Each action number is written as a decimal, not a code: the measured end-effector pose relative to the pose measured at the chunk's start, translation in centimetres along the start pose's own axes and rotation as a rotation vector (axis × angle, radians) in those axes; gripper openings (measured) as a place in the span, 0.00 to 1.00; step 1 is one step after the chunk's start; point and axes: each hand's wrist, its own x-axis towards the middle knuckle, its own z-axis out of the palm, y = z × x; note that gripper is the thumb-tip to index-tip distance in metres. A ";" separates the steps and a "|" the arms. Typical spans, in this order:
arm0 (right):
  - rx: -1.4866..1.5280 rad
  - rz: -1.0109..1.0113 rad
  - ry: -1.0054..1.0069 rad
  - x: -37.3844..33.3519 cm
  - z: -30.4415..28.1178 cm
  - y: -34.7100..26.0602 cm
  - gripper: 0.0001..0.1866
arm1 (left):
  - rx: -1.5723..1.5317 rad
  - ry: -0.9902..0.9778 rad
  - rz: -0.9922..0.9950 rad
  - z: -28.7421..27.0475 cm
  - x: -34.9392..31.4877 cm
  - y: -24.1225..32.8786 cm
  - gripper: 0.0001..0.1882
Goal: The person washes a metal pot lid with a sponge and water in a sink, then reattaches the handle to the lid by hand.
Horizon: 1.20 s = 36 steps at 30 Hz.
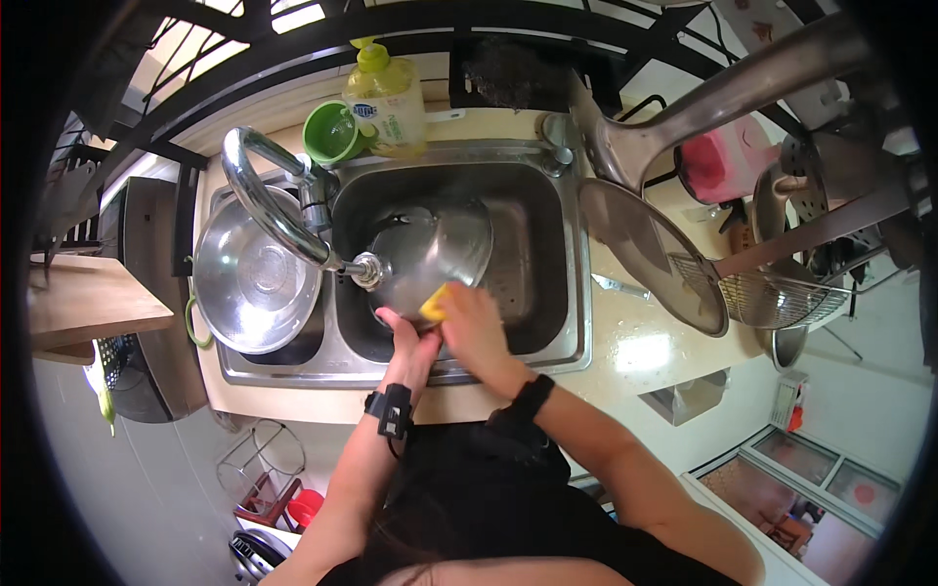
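Nearest me, my left hand [408, 344] grips the near rim of a steel pot lid [435, 249] tilted in the right basin of the sink [576, 293], fingers closed on its edge. Just beside it my right hand [474, 327] clasps a yellow sponge [435, 303] and presses it against the lid's lower edge. To scrub well, I judge I should keep the left grip firm so the lid doesn't slide, and work the sponge in short circles around the rim, turning the lid as I go. The faucet [283, 210] arcs over from the left, its spout close to the lid. In the left basin sits a large steel bowl [254, 273]. Farther back, a green cup [332, 132] and a yellow soap bottle [386, 98] stand on the ledge.
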 end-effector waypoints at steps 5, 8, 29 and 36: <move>0.027 0.153 0.228 4.2 -0.7 1.5 0.17 | 0.051 -0.099 -0.042 1.4 0.3 1.1 0.44; 0.055 0.344 0.340 7.3 -0.4 8.2 0.15 | 0.013 -0.033 -0.054 3.0 -0.5 0.8 0.43; 0.139 -0.046 -0.044 0.4 -1.9 1.3 0.18 | 0.170 -0.578 -0.105 2.8 -3.2 1.1 0.30; 0.440 0.429 0.251 -0.7 -4.2 10.5 0.18 | 0.621 -0.683 0.189 3.7 -1.8 5.3 0.21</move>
